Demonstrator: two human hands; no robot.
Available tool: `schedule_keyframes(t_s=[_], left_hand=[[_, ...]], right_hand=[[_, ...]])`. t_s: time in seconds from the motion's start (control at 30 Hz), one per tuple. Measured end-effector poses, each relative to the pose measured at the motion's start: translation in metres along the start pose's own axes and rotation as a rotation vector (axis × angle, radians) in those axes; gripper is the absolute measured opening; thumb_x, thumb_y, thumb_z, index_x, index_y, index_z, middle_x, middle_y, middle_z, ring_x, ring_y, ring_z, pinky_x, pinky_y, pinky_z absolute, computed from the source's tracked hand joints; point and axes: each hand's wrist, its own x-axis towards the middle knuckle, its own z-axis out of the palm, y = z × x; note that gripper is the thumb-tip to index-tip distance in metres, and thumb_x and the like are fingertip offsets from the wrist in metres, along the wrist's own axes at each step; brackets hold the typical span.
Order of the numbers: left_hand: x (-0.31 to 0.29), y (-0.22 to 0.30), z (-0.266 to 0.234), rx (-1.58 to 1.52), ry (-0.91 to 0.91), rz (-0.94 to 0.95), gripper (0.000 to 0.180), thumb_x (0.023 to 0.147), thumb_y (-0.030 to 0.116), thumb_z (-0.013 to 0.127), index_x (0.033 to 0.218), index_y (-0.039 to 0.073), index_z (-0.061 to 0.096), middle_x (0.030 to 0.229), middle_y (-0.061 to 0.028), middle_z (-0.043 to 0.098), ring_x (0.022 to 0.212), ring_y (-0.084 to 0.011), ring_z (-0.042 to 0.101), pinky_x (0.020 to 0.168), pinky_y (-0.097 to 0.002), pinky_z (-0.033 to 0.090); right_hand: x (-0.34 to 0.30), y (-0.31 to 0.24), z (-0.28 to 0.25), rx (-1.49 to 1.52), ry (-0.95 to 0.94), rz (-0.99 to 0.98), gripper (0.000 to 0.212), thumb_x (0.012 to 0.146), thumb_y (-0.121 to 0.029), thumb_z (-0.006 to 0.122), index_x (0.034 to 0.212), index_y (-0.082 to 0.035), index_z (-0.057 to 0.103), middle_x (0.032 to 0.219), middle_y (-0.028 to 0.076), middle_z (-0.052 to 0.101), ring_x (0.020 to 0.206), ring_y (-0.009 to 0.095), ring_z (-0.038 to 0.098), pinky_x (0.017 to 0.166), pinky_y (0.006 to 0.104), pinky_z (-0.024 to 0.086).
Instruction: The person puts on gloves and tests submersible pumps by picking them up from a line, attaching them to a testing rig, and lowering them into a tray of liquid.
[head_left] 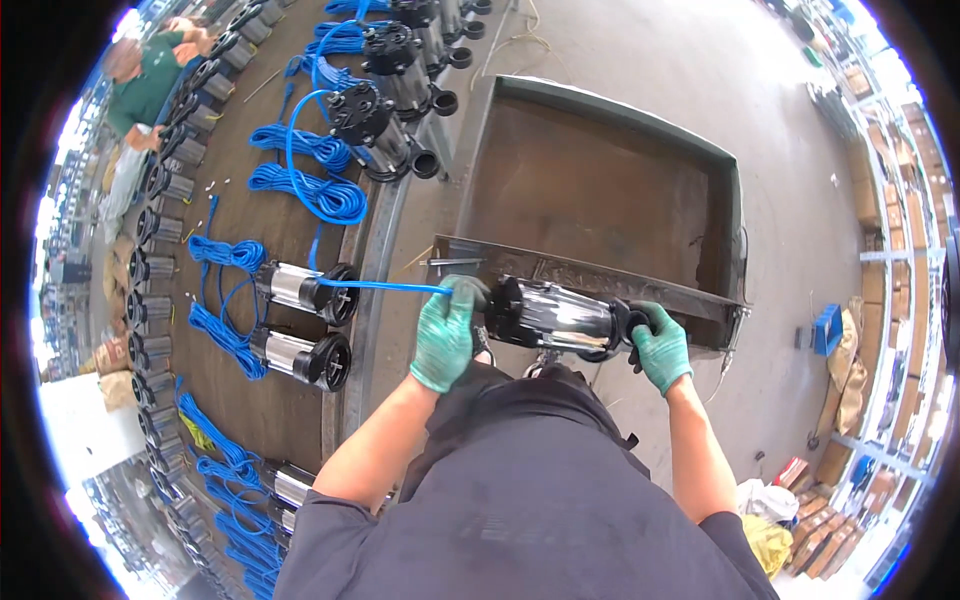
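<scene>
A submersible pump [562,318] with a shiny steel body and black ends lies sideways between my hands, over the near rim of a metal tank. My left hand [447,335], in a green glove, is closed at the pump's black left end, where the blue cable [385,286] meets it. The exact grip of those fingers is partly hidden. At the other end, my gloved right hand [660,348] wraps around the black outlet pipe. The cable runs left toward the workbench [265,395], passing over another steel pump [300,286].
The green-rimmed metal tank [600,170] stands ahead of me. Several pumps [372,120] and coiled blue cables [310,190] sit along the bench. Another person [145,85] is at the far left. Shelves with cardboard boxes [870,195] and a blue bin [827,329] are on the right.
</scene>
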Motion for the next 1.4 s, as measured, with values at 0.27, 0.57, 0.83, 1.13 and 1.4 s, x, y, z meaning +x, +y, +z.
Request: schedule_keyframes(t_s=[0.27,0.57,0.83,1.13,1.4], left_hand=[[0.054,-0.135,-0.006,0.304,0.055,-0.365,0.046,0.110,0.044,0.055,0.115,0.003,0.074,0.106,-0.0166,0.077,0.094,-0.0282,0.069,0.087,-0.0403,0.052],[0.066,-0.180,0.005,0.713,-0.020,-0.402,0.058,0.104,0.054,0.060,0.085,0.001,0.072,0.068,-0.0123,0.067,0.062,-0.0245,0.066,0.061,-0.0410,0.053],[0.042,-0.129,0.017,0.615,-0.095,-0.371,0.053,0.105,0.049,0.058,0.117,0.000,0.073,0.111,-0.0274,0.074,0.105,-0.0420,0.070,0.093,-0.0458,0.053],[0.022,-0.145,0.013,0.465,-0.112,-0.281,0.030,0.105,0.028,0.068,0.122,0.004,0.062,0.100,-0.0086,0.069,0.090,-0.0186,0.059,0.084,-0.0360,0.051],[0.010,-0.095,0.067,0.583,-0.117,-0.108,0.060,0.089,0.027,0.088,0.130,-0.001,0.053,0.112,-0.0115,0.069,0.099,-0.0215,0.063,0.094,-0.0355,0.053]], right_hand=[[0.028,0.005,-0.001,-0.545,0.147,-0.303,0.036,0.086,-0.018,0.069,0.120,-0.007,0.073,0.109,0.024,0.074,0.102,0.042,0.071,0.090,0.0452,0.057],[0.032,0.001,-0.006,-0.822,0.194,-0.284,0.039,0.093,-0.031,0.068,0.125,-0.010,0.071,0.109,0.022,0.073,0.104,0.041,0.071,0.094,0.0480,0.056],[0.012,0.033,-0.041,-0.368,0.127,-0.150,0.060,0.101,-0.049,0.065,0.146,-0.010,0.055,0.119,0.025,0.073,0.108,0.043,0.070,0.093,0.0472,0.055],[0.039,0.183,-0.178,-0.541,0.756,0.166,0.048,0.096,-0.042,0.070,0.127,-0.006,0.062,0.114,0.025,0.074,0.106,0.044,0.071,0.093,0.0525,0.056],[0.084,0.213,-0.200,-0.623,0.730,0.393,0.061,0.096,-0.050,0.067,0.135,-0.005,0.056,0.112,0.028,0.074,0.108,0.048,0.070,0.091,0.0561,0.056]])
